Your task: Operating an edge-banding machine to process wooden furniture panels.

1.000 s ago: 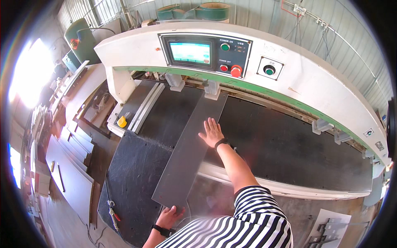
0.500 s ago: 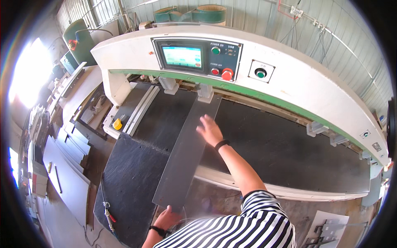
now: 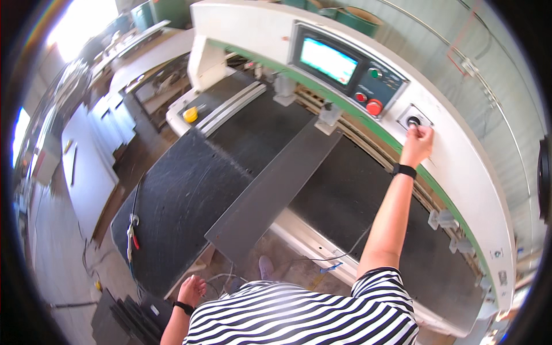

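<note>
My right hand reaches up to the white beam of the machine, its fingers closed at a round black push button. My left hand hangs low near the black table's front edge, fingers loosely curled and nothing seen in them. Between the hands lies a long dark grey panel, touched by neither. Its far end lies by a pale clamp block under the beam, and its near end juts past the table's front edge.
A lit screen and a red stop button sit on the beam. A red-handled air gun lies on the black side table. Dark panels are stacked at lower left, pale boards farther left.
My right hand has left the space over the panel and gone up right to the button. My left hand has moved away from the panel's near end. The view has turned.
</note>
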`<action>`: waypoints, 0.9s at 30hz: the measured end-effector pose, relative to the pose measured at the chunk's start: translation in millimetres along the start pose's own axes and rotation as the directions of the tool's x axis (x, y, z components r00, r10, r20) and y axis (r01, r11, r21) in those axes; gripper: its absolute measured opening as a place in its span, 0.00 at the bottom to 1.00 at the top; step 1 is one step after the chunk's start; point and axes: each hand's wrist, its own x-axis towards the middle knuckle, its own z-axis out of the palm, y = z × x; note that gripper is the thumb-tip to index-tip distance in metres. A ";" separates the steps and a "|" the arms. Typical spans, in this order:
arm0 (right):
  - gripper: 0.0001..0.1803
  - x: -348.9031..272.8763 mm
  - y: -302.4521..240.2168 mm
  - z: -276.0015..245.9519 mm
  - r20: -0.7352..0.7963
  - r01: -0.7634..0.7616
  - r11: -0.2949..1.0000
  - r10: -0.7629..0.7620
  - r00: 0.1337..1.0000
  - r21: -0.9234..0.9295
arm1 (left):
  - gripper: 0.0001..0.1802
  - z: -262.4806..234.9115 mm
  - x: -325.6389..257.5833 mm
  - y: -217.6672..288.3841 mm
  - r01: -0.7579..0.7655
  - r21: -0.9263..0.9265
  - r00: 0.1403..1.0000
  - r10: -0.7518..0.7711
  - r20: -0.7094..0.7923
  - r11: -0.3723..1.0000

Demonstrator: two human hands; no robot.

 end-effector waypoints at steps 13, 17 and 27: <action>0.16 -245.0 -186.3 -119.4 0.964 -0.543 0.797 -0.234 0.124 0.263 | 0.20 -130.3 -80.1 -166.5 -0.075 0.204 0.903 0.153 -0.400 0.976; 0.08 -387.5 -259.5 -142.7 0.793 -0.735 0.674 -0.405 -0.456 -0.079 | 0.21 -164.9 -119.7 -196.4 -0.118 -0.054 0.870 0.077 -0.487 0.992; 0.09 -601.3 -396.5 -253.3 0.183 -0.340 0.939 -0.326 -0.927 -0.052 | 0.29 -381.7 -183.1 -165.2 -0.857 -0.400 0.471 0.176 -0.865 0.325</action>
